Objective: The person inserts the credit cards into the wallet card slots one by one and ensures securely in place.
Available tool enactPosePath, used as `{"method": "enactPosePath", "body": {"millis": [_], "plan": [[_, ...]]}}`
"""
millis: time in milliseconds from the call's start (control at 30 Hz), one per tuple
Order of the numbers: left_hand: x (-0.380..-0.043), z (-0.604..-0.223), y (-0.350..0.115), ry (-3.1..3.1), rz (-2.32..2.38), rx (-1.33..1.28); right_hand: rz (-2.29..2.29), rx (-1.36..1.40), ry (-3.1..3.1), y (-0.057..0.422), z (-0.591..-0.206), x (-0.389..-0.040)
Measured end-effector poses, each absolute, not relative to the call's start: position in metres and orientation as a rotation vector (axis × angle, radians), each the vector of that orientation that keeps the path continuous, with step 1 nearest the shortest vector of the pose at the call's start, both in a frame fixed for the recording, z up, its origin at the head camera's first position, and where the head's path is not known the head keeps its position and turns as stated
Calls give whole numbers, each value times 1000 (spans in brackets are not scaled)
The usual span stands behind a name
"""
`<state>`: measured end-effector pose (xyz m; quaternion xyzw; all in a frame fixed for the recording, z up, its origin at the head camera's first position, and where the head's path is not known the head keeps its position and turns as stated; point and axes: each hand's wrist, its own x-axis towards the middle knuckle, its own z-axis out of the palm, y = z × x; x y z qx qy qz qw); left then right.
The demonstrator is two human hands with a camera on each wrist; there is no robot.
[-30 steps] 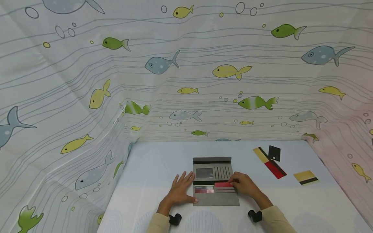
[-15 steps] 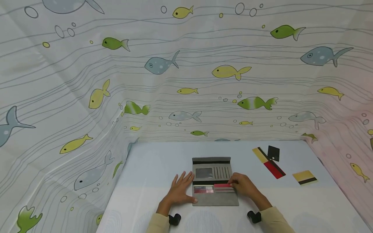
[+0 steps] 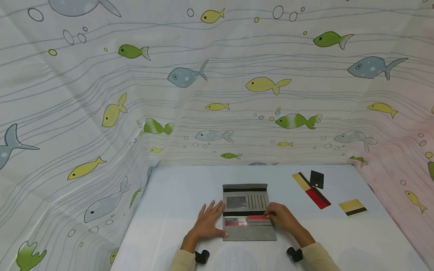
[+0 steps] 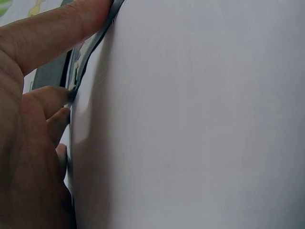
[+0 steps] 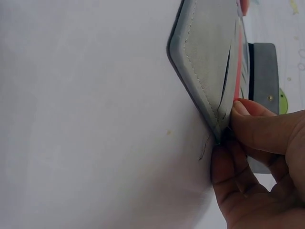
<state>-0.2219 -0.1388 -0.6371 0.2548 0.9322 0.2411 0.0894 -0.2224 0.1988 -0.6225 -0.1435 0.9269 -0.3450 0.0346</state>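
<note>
A grey long wallet [image 3: 251, 233] lies unfolded on the table, with a window and slots in its upper half. A red card [image 3: 255, 217] shows as a narrow strip in the right slot of the lower half. My right hand [image 3: 281, 216] pinches that card's right end; in the right wrist view the thumb [image 5: 267, 129] presses at its edge, other fingers by the wallet's side. My left hand [image 3: 207, 223] rests with fingers spread along the wallet's left edge, thumb on its lower left corner. Another card [image 3: 235, 222] sits in the left slot.
At the right of the table lie a gold card [image 3: 300, 180], a black card [image 3: 317, 179], a red card with a dark stripe [image 3: 318, 198] and another gold card [image 3: 352, 207]. A fish-patterned cloth [image 3: 190, 113] hangs behind and at the sides.
The red card has slid slightly down into its slot, with my right hand moving along with it. My left hand has stayed at the wallet's edge.
</note>
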Motion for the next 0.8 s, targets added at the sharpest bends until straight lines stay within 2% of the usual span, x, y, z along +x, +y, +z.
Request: {"method": "enactPosePath", "body": {"millis": [800], "plan": [[-223,-639,-140,2768,755,742,-1004,-528,2876,200,-624,-222]]}}
